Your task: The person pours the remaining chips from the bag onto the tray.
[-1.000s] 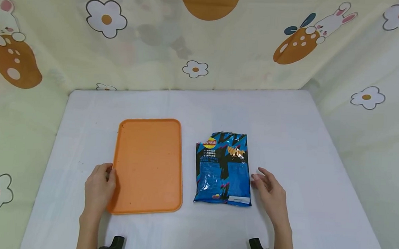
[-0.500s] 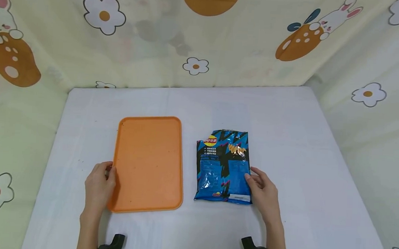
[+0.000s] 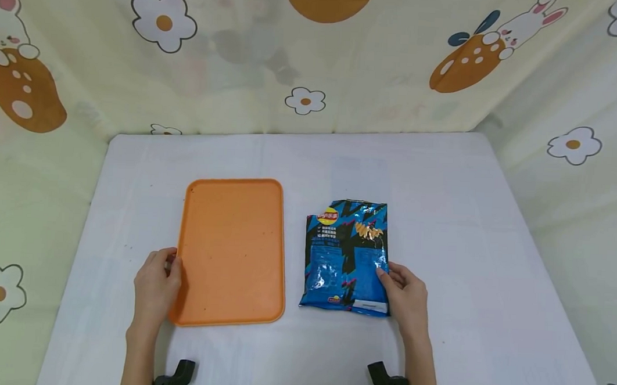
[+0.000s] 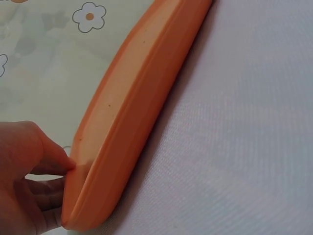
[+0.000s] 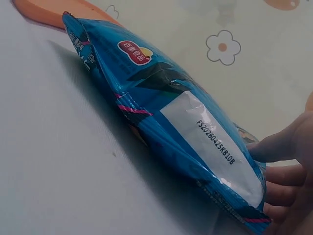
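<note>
A shallow orange tray [image 3: 232, 252] lies left of centre on the white table. My left hand [image 3: 157, 286] grips its left edge, thumb over the rim [image 4: 80, 196] and the other fingers outside. To the right of the tray is a blue and black bag of chips [image 3: 347, 276], a notch showing at its upper left corner. My right hand [image 3: 407, 293] pinches the bag's right edge, the thumb on its front and the fingers curled along the side and partly hidden. Up close, the bag [image 5: 142, 83] looks puffed and wrinkled, with a white printed strip near its bottom seam.
The white table [image 3: 492, 283] has rounded corners and some tiny specks near the tray. Pale curtains [image 3: 231, 66] printed with flowers and rabbits hang behind it and along both sides. A black curved mount [image 3: 175, 376] sits at each wrist.
My right hand has moved left from beside the bag of chips and taken hold of its right edge. The left hand stays at the tray. The head view has shifted slightly.
</note>
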`<action>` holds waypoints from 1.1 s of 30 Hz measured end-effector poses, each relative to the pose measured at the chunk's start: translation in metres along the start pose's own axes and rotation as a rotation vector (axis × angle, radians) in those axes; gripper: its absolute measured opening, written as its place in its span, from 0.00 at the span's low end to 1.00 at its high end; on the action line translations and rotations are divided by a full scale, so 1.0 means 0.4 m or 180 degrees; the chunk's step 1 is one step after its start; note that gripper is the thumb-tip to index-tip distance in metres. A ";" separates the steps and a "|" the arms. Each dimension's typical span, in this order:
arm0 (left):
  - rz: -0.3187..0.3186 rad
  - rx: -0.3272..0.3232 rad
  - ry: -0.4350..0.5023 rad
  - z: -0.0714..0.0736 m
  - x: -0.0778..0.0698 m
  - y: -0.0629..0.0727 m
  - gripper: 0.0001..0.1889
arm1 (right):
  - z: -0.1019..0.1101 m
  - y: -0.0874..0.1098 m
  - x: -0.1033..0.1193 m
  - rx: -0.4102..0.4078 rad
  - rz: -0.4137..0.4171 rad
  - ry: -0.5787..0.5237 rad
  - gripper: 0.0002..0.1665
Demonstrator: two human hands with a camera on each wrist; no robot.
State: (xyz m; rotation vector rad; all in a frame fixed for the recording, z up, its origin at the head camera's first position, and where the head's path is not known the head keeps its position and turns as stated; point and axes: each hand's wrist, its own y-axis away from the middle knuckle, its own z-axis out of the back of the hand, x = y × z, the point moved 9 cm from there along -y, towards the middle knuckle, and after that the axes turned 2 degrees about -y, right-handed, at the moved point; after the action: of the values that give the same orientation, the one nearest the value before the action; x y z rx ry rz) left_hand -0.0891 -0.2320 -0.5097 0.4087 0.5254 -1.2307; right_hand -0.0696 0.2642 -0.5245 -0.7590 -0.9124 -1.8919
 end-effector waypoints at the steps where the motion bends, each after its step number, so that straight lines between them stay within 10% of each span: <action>1: 0.0003 -0.0001 -0.0002 0.000 -0.001 0.001 0.14 | 0.000 -0.001 -0.001 -0.0012 -0.0022 -0.0006 0.30; 20: 0.0025 -0.0033 0.0004 -0.005 -0.006 0.007 0.15 | -0.013 -0.011 -0.002 -0.0229 -0.0368 -0.0320 0.25; 33: 0.0095 -0.0004 -0.0039 -0.006 -0.004 0.006 0.15 | -0.017 -0.001 0.062 -0.0631 0.0762 0.0110 0.12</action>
State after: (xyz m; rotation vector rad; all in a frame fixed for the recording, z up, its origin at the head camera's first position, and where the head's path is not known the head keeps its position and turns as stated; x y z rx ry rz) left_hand -0.0876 -0.2290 -0.5106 0.4064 0.5078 -1.2033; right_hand -0.0815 0.2476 -0.5090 -0.9083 -0.5890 -1.7924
